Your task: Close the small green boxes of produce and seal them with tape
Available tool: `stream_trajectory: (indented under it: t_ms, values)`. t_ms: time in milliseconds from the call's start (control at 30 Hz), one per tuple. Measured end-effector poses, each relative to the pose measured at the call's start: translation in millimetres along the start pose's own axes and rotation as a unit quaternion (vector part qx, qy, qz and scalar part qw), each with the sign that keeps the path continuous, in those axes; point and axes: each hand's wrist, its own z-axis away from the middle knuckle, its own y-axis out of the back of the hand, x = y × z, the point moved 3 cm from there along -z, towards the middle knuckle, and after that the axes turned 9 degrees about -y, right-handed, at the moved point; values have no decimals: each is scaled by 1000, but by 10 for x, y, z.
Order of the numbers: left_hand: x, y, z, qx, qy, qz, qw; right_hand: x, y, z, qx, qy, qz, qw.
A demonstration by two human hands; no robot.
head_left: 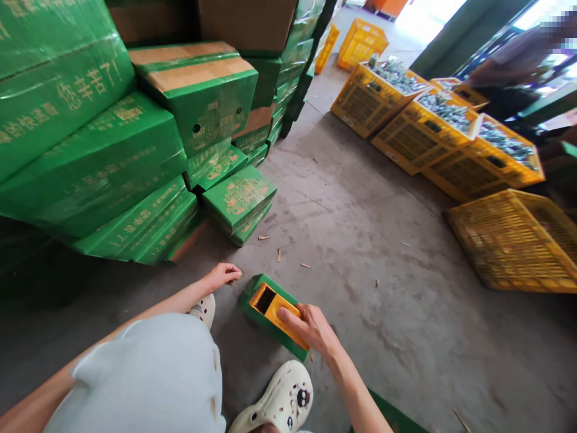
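My right hand [311, 328] is wrapped round a yellow hand tool [279, 310] with a dark recess at its far end; its exact kind is unclear. My thumb lies along its top. The tool rests on or just above a narrow green carton [260, 282], which stands on the floor between my feet and lies partly hidden under it. To the left of the carton, my left hand [224, 275] hangs apart from it, fingers curled together. Whether anything small is between those fingers cannot be seen.
Stacked green cartons [216, 108] rise on the left, with a flat green box [241, 195] at their foot. Yellow crates [415, 135] of small silvery-green items line the right, beside a tilted yellow crate [505, 240]. A person [514, 72] sits behind them. Cardboard scraps [278, 255] litter the floor.
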Motion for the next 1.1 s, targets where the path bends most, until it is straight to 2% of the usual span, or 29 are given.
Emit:
stream_trajectory:
  t_ms: [200,333,433,533,633,700,733,800,867,967,1100]
  values:
    - [-199,-337,18,8,-17,-46,999,5,-28,9,9,9,0,1000]
    - [-247,-545,95,44,-25,-100,994,-12,-26,16,7,11,-2,1000]
    - [-289,-638,158,80,-15,-138,987,-38,-9,39,12,15,0,1000]
    - [-261,-646,178,81,-12,-160,984,-53,4,69,17,7,6,1000]
    - [-73,-531,151,36,-48,-163,985,-46,-3,85,15,-1,0,1000]
    - [119,-420,140,-38,-93,-160,982,-33,-21,80,5,-2,-11,1000]
    - [215,-380,147,-94,-121,-161,975,-24,-30,71,2,-2,-14,1000]
    - [372,-356,192,-220,-189,-193,937,-6,-41,49,5,-3,-12,1000]
    - [442,-390,244,-284,-231,-251,896,11,-44,30,14,-2,-4,1000]
    - [436,-510,276,-270,-253,-328,869,29,-44,23,17,-2,-2,1000]
    - [421,-643,281,-246,-292,-362,851,22,-40,45,11,-7,-8,1000]
